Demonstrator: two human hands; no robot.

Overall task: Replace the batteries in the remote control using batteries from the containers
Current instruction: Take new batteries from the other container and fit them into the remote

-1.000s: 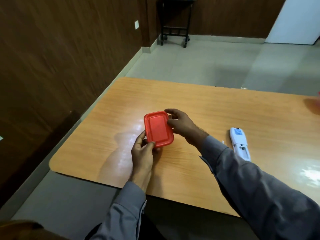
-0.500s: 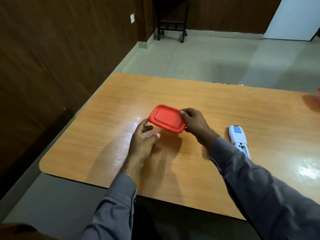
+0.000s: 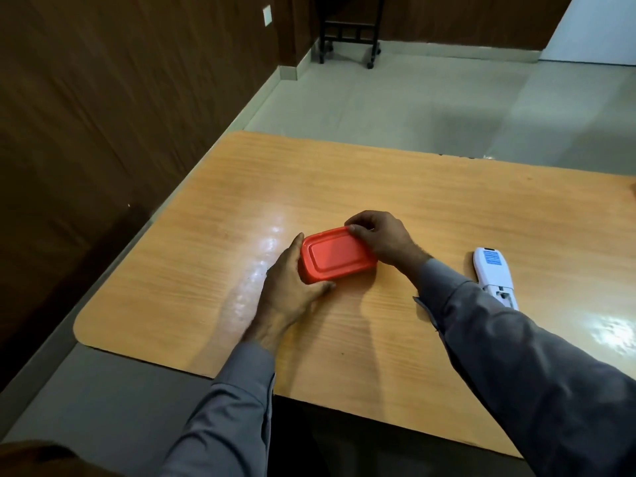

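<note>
We brought red container [image 3: 337, 258] down from tilted, lifted hold to lie flat on table [image 3: 447, 208], left of remote [image 3: 494, 275]. Our left hand [image 3: 287, 290] slid from its near end to its left side, thumb along near wall. Our right hand [image 3: 382, 241] shifted to far right corner of lid.

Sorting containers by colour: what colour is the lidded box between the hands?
The container is red-orange all over, lid and body, seen in the head view.
</note>
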